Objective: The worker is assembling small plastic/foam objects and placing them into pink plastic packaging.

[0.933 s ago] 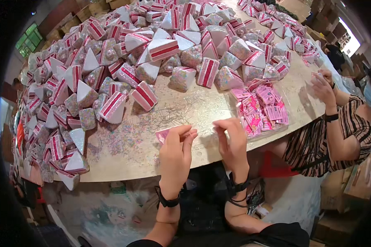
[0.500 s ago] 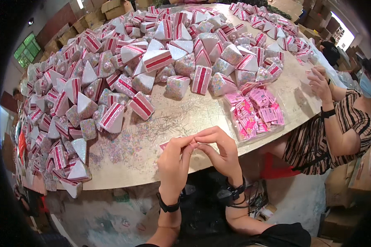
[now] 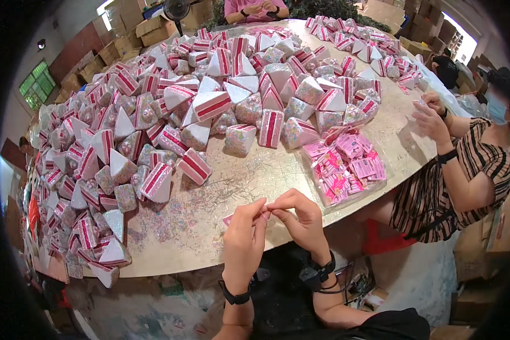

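My left hand (image 3: 243, 235) and my right hand (image 3: 304, 222) meet over the near edge of the table, fingertips pinched together. What they pinch is too small to make out. A small pink tag (image 3: 227, 220) shows just left of my left hand; whether that hand holds it or it lies on the table, I cannot tell. Beyond my right hand lies a clear plastic bag (image 3: 386, 177) full of pink printed tags (image 3: 351, 161). The nearest toy cake slices, white with red stripes and glittery sprinkled sides, include one cake slice (image 3: 195, 166) ahead and left of my hands.
A large heap of cake slices (image 3: 153, 113) covers the table's (image 3: 209, 243) far and left parts. Loose sprinkles (image 3: 175, 212) dot the tabletop. At right a masked co-worker (image 3: 459, 153) holds something small; another person (image 3: 256, 10) sits at the far side. Cardboard boxes (image 3: 153, 31) stand behind.
The view has tilted up, so the table sits lower and the far person and a fan appear. My fingertips stay pinched together; the co-worker's hands remain raised.
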A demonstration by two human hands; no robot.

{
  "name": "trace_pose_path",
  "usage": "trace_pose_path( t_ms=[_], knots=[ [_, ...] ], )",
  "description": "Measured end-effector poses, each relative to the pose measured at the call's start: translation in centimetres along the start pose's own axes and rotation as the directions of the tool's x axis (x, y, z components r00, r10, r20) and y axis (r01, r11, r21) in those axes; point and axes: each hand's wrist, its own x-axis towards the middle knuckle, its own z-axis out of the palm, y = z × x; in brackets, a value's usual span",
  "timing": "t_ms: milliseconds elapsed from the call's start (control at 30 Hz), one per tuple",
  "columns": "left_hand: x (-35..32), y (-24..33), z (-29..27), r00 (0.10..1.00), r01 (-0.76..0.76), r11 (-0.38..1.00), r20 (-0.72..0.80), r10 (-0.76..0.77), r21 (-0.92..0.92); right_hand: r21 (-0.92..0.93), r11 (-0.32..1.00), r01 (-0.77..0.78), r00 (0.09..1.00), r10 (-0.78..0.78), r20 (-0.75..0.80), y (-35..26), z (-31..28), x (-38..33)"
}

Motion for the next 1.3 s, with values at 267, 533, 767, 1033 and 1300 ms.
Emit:
trace_pose_path(
  t_ms=[267, 533, 767, 1033, 1300],
  knots=[
    [-0.1, -0.1, 0.2, 0.998, 0.045, 0.997, -0.036, -0.047, -0.070, 0.014, 0.998, -0.061, 0.998, 0.061, 0.023, -0.4, -0.1, -0.2],
    [0.2, -0.4, -0.1, 0.998, -0.053, 0.998, -0.029, 0.054, 0.024, 0.031, 0.999, -0.014, 1.000, 0.013, 0.019, 0.1, 0.2, 0.2],
    [0.6, -0.5, -0.1, 0.997, -0.072, 0.997, -0.019, 0.072, -0.008, 0.100, 0.995, -0.030, 1.000, 0.029, 0.003, 0.2, 0.0, 0.1],
    [-0.5, 0.1, -0.3, 0.998, 0.041, 0.985, -0.033, -0.047, -0.170, 0.381, 0.922, -0.072, 0.991, 0.022, 0.134, -0.7, -0.9, -0.2],
    [-1.1, -1.8, -0.8, 0.996, 0.078, 0.976, -0.036, -0.087, -0.201, 0.560, 0.822, -0.106, 0.978, -0.017, 0.209, -0.1, 0.3, -0.4]
  ],
)
